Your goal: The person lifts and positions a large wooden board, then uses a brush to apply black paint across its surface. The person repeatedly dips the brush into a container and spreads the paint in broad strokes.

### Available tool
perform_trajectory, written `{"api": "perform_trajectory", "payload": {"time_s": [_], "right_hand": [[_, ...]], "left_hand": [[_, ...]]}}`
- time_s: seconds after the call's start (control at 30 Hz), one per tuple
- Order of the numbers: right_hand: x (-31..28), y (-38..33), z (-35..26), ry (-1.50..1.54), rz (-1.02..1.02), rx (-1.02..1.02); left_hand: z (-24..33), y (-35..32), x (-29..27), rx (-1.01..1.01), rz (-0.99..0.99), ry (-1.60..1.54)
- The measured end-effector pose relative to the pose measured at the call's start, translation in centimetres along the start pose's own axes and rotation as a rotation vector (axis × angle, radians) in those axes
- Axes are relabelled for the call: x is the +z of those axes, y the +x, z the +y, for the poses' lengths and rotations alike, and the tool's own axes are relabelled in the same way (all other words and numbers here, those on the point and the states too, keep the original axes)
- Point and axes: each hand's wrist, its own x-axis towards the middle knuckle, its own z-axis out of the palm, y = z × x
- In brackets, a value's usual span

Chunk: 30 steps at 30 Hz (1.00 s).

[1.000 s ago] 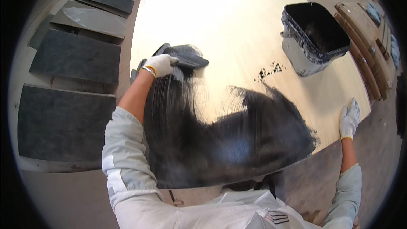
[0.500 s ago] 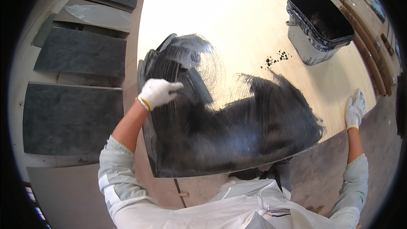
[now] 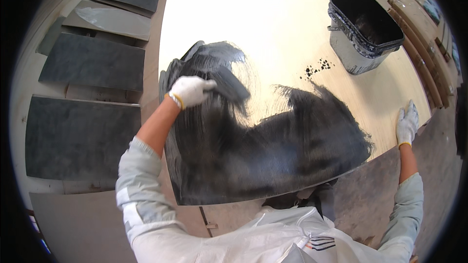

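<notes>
My left hand, in a white knit glove with a yellow cuff, is closed around a wide flat paint brush, dark and smeared by motion. The brush lies against wet black paint that covers the near and left part of a pale wooden board. Fine curved streaks mark the paint's edge around the brush. My right hand, gloved the same way, rests flat with fingers stretched out at the board's right edge and holds nothing.
A paint-smeared bucket with a black rim stands on the board's right side. Black drops lie left of it. Dark panels line the left. Long brown boards are stacked beyond the right edge.
My left hand and the brush have moved up and slightly right across the black paint. My right hand stays at the board's edge.
</notes>
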Motion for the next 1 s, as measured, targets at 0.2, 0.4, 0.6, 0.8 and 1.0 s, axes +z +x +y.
{"api": "perform_trajectory", "payload": {"time_s": [0.2, 0.4, 0.6, 0.8, 1.0], "right_hand": [[-0.6, -0.7, -0.5, 0.006, 0.000, 0.010], [-0.9, -0.4, -1.2, 0.031, -0.011, 0.043], [-0.5, -0.3, -0.9, 0.047, 0.015, 0.035], [-0.3, -0.7, 0.3, 0.015, 0.038, 0.074], [-0.2, -0.4, -1.0, 0.063, 0.010, 0.086]], "left_hand": [[1.9, -2.9, -2.7, 0.010, -0.180, 0.122], [0.3, 4.9, -3.7, -0.022, -0.001, 0.057], [-0.2, 4.2, -4.5, -0.028, -0.101, 0.112], [4.1, 3.8, -6.3, 0.160, -0.205, 0.182], [2.6, 5.3, -4.2, -0.014, -0.044, -0.013]]}}
